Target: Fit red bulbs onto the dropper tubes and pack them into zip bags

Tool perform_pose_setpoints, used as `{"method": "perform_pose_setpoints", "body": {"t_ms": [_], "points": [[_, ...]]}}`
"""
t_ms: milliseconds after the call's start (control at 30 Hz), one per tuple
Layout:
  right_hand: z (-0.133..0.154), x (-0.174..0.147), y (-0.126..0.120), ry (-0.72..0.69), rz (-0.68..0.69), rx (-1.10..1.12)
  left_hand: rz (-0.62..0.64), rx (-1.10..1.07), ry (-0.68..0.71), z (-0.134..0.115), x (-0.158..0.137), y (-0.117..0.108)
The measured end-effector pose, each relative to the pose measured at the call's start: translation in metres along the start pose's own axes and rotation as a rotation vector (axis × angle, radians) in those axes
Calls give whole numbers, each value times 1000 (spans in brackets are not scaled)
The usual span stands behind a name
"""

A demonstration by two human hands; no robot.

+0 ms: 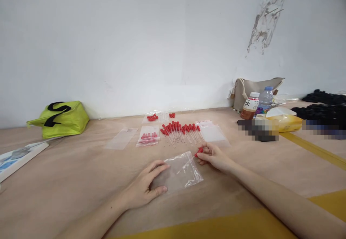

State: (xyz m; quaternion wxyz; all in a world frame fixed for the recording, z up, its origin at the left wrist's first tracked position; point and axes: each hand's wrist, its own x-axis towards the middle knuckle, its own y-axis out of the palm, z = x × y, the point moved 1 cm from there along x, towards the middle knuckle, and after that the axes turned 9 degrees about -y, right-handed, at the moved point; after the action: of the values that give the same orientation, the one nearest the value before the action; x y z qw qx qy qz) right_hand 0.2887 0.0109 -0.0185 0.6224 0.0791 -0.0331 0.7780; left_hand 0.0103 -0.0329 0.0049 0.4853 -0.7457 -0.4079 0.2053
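A pale wooden table (81,181) runs up to a plain white wall, with yellow tape strips crossing its right and near edges.

The right hand (213,156) pinches the red bulb of a dropper (199,151) between thumb and fingertips, its clear stem slanting down toward the mouth of a clear zip bag (181,172); how far the stem reaches inside is hard to make out through the film. The left hand (147,188) lies spread on the bag's left end, fingers apart, thumb along its near edge, pressing it flat to the table.

Just beyond the right hand lies a row of loose red-bulbed droppers (180,130), too crowded to count exactly. Beside them sit one filled bag (148,136) to the left and two empty bags (213,133) (121,138); farther back another filled bag (154,117) lies near the wall.

Well to the left stands one lime-green pouch (61,119), and a printed sheet (18,158) is cut off by the frame. To the right are two bottles (251,105) (266,97), a beige bag (254,87), a yellow packet (286,120) and dark items, partly blurred out.
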Motion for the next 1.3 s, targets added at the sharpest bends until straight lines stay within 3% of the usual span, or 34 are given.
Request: {"method": "perform_pose_setpoints", "body": {"t_ms": [67,133,333,500,733,900,1000,1067,1133,1200,1300], "points": [[4,-3,-4,0,148,-94,-11,-18,4,-1,1,-1],[8,-5,-6,-40,215,-179,-19,-29,11,-1,1,0],[5,-11,9,-161,230,-377,-26,-21,28,-1,3,1],[-1,-13,15,-154,283,-492,-23,-36,48,-3,4,-1],[-1,-13,18,-165,245,-543,-48,-75,-16,-1,1,-1],[10,-14,19,-280,374,-646,-42,-75,39,-3,3,-1],[14,-7,7,-212,468,-554,-34,-57,55,-4,4,-2],[16,6,-6,-144,403,-530,-19,-39,41,-3,3,-3],[19,26,-22,-96,188,-671,14,-19,40,-2,3,-3],[21,51,-37,-38,-98,-965,44,6,63,0,2,-2],[20,90,-51,10,-263,-1102,19,33,74,1,0,-1]]}}
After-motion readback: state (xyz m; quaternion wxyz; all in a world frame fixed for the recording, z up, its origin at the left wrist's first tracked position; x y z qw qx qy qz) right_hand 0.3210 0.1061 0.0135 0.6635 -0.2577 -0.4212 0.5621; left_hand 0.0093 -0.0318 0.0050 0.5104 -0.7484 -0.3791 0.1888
